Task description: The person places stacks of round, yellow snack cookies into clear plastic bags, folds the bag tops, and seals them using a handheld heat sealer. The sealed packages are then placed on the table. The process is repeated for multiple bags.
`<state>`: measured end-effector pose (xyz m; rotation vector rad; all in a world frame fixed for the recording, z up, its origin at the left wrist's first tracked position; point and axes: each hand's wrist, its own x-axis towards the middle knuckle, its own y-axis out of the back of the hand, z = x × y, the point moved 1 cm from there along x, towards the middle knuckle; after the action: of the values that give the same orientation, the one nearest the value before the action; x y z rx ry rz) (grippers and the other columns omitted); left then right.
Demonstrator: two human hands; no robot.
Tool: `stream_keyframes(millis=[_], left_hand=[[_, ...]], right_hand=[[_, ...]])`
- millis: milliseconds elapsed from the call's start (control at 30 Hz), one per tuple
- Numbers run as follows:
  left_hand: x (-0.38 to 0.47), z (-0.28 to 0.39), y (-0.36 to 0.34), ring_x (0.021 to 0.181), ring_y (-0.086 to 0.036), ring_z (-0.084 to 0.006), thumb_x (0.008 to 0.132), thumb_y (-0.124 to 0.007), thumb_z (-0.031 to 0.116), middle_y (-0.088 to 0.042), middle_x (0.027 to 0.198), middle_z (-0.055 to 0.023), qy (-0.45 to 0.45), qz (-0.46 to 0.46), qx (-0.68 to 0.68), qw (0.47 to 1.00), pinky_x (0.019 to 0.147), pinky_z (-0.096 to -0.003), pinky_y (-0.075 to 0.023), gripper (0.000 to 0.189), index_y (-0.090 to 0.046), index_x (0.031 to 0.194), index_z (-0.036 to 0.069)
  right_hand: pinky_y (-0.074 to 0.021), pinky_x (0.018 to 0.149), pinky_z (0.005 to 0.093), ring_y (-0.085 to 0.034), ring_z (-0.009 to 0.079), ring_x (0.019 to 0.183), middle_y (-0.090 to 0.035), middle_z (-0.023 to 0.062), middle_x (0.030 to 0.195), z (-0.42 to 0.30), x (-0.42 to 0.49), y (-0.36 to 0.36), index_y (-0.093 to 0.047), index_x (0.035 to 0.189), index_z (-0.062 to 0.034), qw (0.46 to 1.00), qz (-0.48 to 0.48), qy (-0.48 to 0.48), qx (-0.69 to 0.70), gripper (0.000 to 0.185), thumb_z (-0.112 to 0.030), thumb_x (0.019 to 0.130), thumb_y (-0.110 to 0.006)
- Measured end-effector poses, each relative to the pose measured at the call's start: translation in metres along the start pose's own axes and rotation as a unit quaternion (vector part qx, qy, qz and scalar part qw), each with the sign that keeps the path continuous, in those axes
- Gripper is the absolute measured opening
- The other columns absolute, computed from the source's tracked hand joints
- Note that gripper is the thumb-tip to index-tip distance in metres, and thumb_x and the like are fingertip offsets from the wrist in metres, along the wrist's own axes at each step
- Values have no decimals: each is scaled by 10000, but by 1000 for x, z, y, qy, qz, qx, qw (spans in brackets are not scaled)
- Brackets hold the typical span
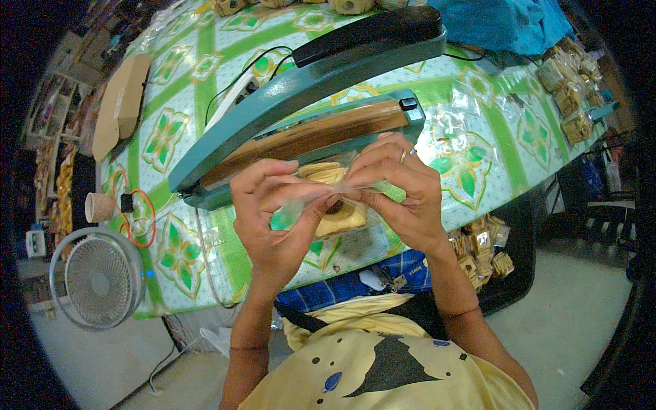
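My left hand and my right hand pinch the gathered mouth of a clear plastic bag between their fingertips. Inside or just beneath the film lies a stack of pale yellow flat pieces with a dark round spot; the fingers partly cover it. Rings are on my right hand. Just beyond my hands stands a teal hand impulse sealer with its black-handled arm raised. Its brown sealing strip is exposed, and a small black switch sits at its right end.
At the left are a round fan, a small cup, an orange cable and a cardboard piece. Loose clear bags lie right of the sealer. Packed bundles line the right edge; more packets fill a dark container below.
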<state>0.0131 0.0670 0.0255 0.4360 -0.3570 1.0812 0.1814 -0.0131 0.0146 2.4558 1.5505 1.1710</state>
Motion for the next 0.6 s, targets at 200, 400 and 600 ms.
stream_keyframes(millis=[200,400,600], left_hand=[[3,-10,15,958,-634,-170,713,-802,-9,-564,1117,-56,24,-9,37,999,927,-347,-460,301,-659,975,31],[-3,-13,17,1024,-599,-180,710,-798,-16,-574,1039,-41,-41,-29,55,997,942,-348,-454,267,-674,943,21],[7,-18,8,995,-638,-202,752,-751,52,-681,1051,-67,-41,-74,112,990,965,-408,-458,188,-750,937,89]], right_hand=[[-397,993,433,-642,217,995,-710,47,979,4,4,-1,-720,948,-86,999,7,-25,41,242,-97,715,-783],[-390,1011,452,-640,231,1039,-728,58,1006,1,8,-3,-751,1012,-115,991,-89,-41,86,237,-140,777,-729],[-341,1076,487,-672,215,989,-731,42,1014,-2,6,-7,-754,997,-144,998,-65,-22,-8,194,-162,814,-692]])
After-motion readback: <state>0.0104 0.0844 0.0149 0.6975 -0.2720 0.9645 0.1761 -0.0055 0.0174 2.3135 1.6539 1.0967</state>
